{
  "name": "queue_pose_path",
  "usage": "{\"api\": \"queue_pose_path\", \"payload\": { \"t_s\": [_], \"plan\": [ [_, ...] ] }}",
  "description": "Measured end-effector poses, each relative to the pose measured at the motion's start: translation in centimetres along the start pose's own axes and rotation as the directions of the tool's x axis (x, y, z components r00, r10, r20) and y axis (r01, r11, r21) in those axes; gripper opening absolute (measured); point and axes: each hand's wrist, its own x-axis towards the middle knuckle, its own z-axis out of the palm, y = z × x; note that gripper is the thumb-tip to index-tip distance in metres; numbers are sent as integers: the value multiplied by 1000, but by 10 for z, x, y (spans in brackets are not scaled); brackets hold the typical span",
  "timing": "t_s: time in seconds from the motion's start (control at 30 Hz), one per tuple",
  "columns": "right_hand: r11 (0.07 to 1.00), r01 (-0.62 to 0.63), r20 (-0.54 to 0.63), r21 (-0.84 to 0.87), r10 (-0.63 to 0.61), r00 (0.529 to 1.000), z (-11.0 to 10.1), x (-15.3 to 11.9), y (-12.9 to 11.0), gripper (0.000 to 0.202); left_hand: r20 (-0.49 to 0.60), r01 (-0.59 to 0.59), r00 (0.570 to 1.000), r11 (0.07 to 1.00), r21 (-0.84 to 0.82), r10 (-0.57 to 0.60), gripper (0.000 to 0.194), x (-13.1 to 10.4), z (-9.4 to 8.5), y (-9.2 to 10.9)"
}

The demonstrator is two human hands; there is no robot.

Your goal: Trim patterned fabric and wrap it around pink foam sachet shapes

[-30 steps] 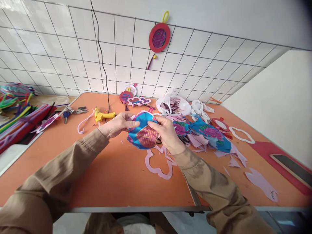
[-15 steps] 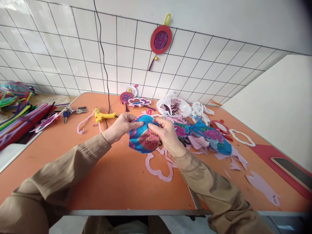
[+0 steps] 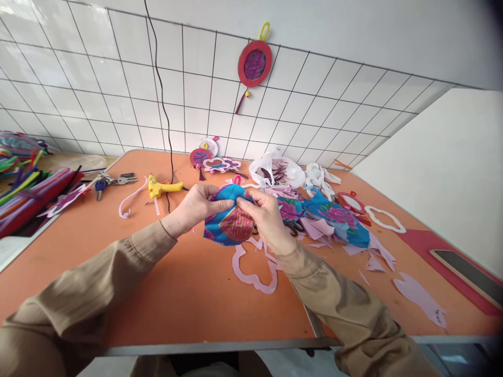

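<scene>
Between my two hands, above the table, is a piece of blue patterned fabric with a pink-and-gold medallion motif. My left hand pinches its upper left edge, thumb laid across the front. On the upper right, my right hand grips the same fabric with thumb in front and fingers behind. A small pink loop sticks up behind the top edge; what it joins is hidden by the cloth. Below the fabric, a pink cloud-shaped paper frame lies flat on the orange table.
A yellow glue gun stands left of my hands, near keys and pipe cleaners. Flowered fabric, paper scraps and a plastic bag lie to the right. A phone rests far right. A round red ornament hangs on the wall.
The whole view has shifted slightly, so things appear a little further left. My left thumb has moved slightly on the fabric; both hands still hold it.
</scene>
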Motion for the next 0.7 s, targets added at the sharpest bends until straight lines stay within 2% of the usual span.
{"api": "queue_pose_path", "payload": {
  "t_s": [0.2, 0.4, 0.57, 0.7],
  "plan": [
    [1000, 0, -11, 9, 0, 1000, 3, -2, -4, 40, -59, 36, 997, 996, -80, -41, 35, 0, 3, -6],
    [990, 21, 34, 140, -26, 999, -3, 1, 0, 56, -95, 52, 993, 989, -137, -66, 36, 3, -1, -2],
    [963, -122, 144, 242, 89, 986, -1, 1, 1, 41, -159, -6, 987, 982, -189, -25, 37, 7, -8, 5],
    [983, -97, 117, 157, 80, 990, 2, 0, 4, 38, -199, -30, 980, 980, -197, -10, 34, 8, -13, 7]
  ]
}}
